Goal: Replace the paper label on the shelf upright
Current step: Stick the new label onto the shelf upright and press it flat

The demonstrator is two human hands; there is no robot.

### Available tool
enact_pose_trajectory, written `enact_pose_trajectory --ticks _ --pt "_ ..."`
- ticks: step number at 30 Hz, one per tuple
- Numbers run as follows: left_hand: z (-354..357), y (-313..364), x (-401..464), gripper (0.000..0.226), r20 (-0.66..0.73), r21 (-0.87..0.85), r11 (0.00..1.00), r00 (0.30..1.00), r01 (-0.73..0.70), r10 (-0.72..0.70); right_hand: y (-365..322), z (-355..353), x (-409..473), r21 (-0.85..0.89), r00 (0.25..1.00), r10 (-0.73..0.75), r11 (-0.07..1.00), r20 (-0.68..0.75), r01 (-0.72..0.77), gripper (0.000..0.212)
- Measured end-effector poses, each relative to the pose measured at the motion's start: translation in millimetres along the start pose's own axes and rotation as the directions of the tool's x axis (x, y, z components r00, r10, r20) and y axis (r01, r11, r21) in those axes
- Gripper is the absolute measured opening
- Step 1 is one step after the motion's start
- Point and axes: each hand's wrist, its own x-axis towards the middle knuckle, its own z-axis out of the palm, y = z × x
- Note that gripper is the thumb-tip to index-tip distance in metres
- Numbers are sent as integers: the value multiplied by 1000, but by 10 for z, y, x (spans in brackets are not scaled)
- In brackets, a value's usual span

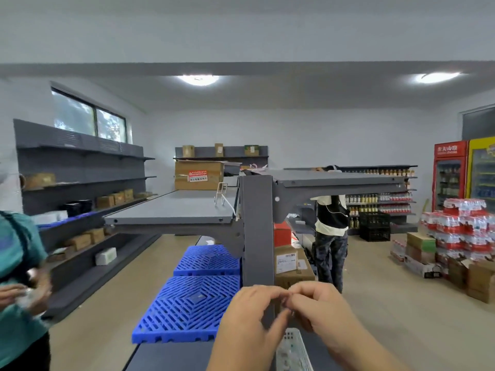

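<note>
Two hands are seen low in the view, brought together in front of the grey shelf upright (257, 226). The left hand (247, 321) and right hand (325, 307) meet at the fingertips, pinched around something small; what is pinched is blurred and cannot be told, so a paper label cannot be made out between them or on the upright. Whether either hand truly grasps anything cannot be told.

Just below the hands a white perforated basket (293, 349) is seen, partly hidden by the right wrist. Left of the upright, two blue plastic pallets (187, 306) lie on the lower shelf, one behind the other. Right of the upright a cardboard box (290, 266) with a white sticker is seen.

Higher up, two bare grey shelf boards are carried by the upright (one on each side, the right one higher). A small wire stand (221, 192) sits on the left board.

At the left edge a person in a teal shirt (16, 263) is partly seen. Farther off, a second person (332, 228) stands in the right aisle. Stacked packs of bottled water (460, 226) and a red drinks fridge (450, 174) are noted at far right; a large carton (199, 175) stands at the back wall.
</note>
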Motion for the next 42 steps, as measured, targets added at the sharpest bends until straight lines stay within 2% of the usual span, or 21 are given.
enact_pose_trajectory --ticks 4,6,8,12,15,18,24,31,37,42 --pt "-225 38 35 41 -5 -30 997 997 73 -73 -85 177 30 -12 999 -42 999 -11 42 13" --pt "-315 67 68 37 -19 -126 981 989 145 -148 -125 207 51 -19 997 -72 997 -5 71 16" --pt "-387 84 114 25 -42 -280 926 960 254 -276 -170 204 66 -45 994 -111 993 -23 110 19" --pt "-484 54 240 16 -40 -576 726 874 376 -484 -158 194 164 -179 966 -201 969 -160 172 9" --pt "-522 35 307 11 -10 -662 642 852 386 -523 -139 197 225 -182 965 -175 973 -197 139 5" --pt "-515 -5 344 8 6 -697 607 850 381 -526 -160 191 251 -177 969 -168 975 -181 135 7" --pt "-455 -62 412 11 -7 -694 605 836 391 -549 -199 152 273 -248 959 -232 950 -163 188 20" --pt "-371 -89 565 35 -30 -634 654 832 413 -554 -176 145 396 -351 925 -319 907 -209 234 19" --pt "-329 -125 669 25 -35 -576 700 843 422 -537 -155 101 497 -377 906 -356 890 -227 256 17" --pt "-286 -151 704 19 -98 -484 777 857 403 -505 -119 85 589 -451 890 -388 856 -238 253 16"
